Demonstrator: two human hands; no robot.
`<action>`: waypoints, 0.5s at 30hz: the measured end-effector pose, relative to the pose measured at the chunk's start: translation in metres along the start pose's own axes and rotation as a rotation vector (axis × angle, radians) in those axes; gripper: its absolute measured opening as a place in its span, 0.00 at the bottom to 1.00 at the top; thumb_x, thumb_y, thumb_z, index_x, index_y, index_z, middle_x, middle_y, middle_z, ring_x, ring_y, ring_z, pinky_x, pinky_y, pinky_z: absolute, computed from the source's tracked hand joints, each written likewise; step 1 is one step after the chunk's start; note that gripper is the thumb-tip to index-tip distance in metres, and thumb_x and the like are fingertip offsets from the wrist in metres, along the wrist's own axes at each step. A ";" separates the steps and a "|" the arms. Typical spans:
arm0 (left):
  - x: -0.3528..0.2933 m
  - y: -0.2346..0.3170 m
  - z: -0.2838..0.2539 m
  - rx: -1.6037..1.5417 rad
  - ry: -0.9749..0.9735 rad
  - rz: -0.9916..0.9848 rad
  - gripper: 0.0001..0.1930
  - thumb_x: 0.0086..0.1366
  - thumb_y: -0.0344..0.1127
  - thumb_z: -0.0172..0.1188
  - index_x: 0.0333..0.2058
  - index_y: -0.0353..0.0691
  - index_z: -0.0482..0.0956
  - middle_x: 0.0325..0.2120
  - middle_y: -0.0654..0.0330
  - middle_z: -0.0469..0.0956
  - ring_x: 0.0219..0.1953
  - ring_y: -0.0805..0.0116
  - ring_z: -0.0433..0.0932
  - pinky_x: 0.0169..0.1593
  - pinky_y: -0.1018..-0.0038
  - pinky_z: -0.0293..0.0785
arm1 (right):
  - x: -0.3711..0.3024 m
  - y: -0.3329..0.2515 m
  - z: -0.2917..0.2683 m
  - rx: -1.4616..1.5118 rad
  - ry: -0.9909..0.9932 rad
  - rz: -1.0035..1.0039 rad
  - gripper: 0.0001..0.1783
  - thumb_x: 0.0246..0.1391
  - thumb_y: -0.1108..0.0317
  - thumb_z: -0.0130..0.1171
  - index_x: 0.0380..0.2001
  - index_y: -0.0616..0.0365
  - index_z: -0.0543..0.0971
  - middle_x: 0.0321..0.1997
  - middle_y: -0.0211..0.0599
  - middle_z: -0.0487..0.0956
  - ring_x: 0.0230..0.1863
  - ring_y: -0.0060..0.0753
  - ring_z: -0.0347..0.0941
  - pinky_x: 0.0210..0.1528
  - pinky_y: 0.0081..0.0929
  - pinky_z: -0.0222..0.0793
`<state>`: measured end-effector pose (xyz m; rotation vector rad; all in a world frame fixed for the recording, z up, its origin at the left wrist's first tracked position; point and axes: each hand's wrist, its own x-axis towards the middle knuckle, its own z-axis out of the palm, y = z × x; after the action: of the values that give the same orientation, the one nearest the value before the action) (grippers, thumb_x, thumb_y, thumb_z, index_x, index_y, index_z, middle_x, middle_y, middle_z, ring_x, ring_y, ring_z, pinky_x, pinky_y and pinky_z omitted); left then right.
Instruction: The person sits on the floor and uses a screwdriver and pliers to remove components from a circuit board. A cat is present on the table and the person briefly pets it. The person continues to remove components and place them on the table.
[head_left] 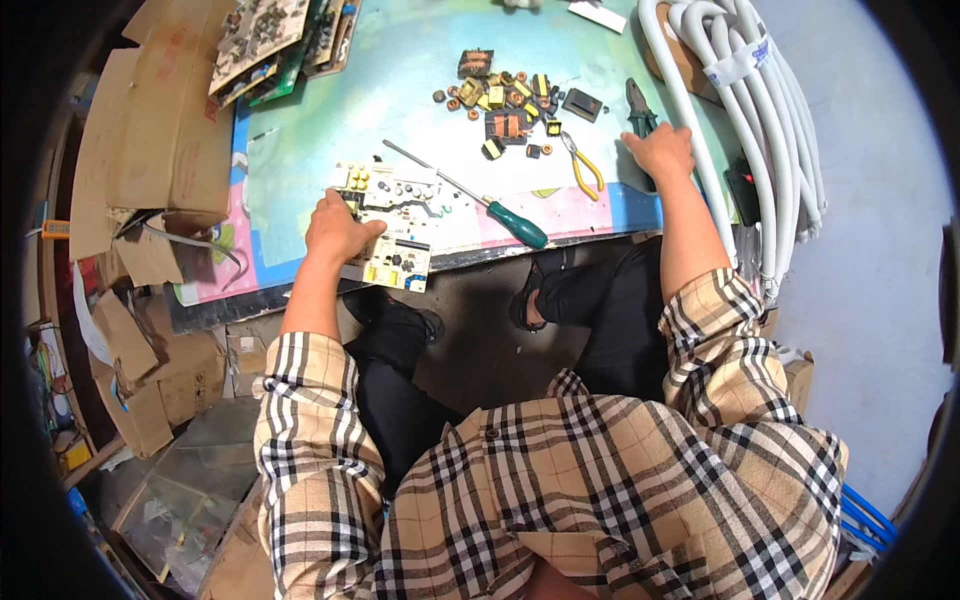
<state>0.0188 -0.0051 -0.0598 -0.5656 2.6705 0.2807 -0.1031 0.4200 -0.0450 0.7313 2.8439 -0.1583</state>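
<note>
Circuit board [405, 225] in the left hand [342, 235], dark-handled pliers [641, 112] at the right hand [662, 155]

Head camera, looking down: a person in a checked shirt [560, 460] reaches both bare hands over a worktable [320, 125]. The left hand is partly closed, grasping the pale circuit board by its left side. Its thumb stretches across the face of the board, while the other fingers are bunched near the far left corner. The board lies at the table's near edge, with its lower part reaching past that edge.

The right hand is farther forward, palm down with bent fingers, at the handles of the dark-handled pliers, whose head points away from the person. The hand hides the handles, so I cannot tell whether it is clenched around them or only resting there.

Between the hands lie a screwdriver [512, 220] with a green handle and, to its right, yellow-handled pliers [577, 158]. Beyond these is a loose pile of small coils and transformers [507, 125]. Thick white hoses [790, 130] lie right of the right hand.
</note>
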 end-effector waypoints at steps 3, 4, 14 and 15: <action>0.002 0.002 0.001 -0.019 -0.031 -0.017 0.61 0.44 0.58 0.75 0.64 0.21 0.51 0.59 0.40 0.67 0.61 0.48 0.68 0.60 0.63 0.69 | 0.004 0.004 0.020 -0.067 -0.010 0.009 0.41 0.46 0.42 0.68 0.58 0.55 0.72 0.64 0.48 0.64 0.65 0.48 0.63 0.63 0.44 0.63; 0.002 0.003 0.001 -0.025 -0.035 -0.023 0.63 0.44 0.58 0.75 0.65 0.20 0.49 0.60 0.40 0.66 0.61 0.48 0.67 0.60 0.64 0.69 | 0.007 0.006 0.021 -0.039 -0.025 0.009 0.41 0.46 0.42 0.68 0.58 0.57 0.72 0.64 0.48 0.64 0.65 0.48 0.63 0.63 0.44 0.64; -0.007 0.017 0.006 0.012 -0.033 -0.044 0.68 0.42 0.59 0.76 0.67 0.23 0.41 0.65 0.38 0.55 0.67 0.48 0.57 0.66 0.65 0.62 | 0.048 0.030 0.025 0.663 -0.129 -0.074 0.27 0.47 0.52 0.63 0.35 0.70 0.75 0.29 0.54 0.81 0.25 0.45 0.79 0.28 0.37 0.76; -0.007 0.015 0.007 0.014 -0.035 -0.040 0.68 0.42 0.59 0.76 0.67 0.23 0.42 0.65 0.38 0.56 0.67 0.47 0.58 0.66 0.65 0.62 | 0.048 0.028 0.027 0.823 -0.128 -0.080 0.23 0.51 0.54 0.60 0.26 0.68 0.74 0.20 0.47 0.78 0.14 0.36 0.73 0.17 0.31 0.68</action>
<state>0.0206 0.0131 -0.0611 -0.6041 2.6217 0.2583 -0.1259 0.4626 -0.0832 0.6861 2.6213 -1.3790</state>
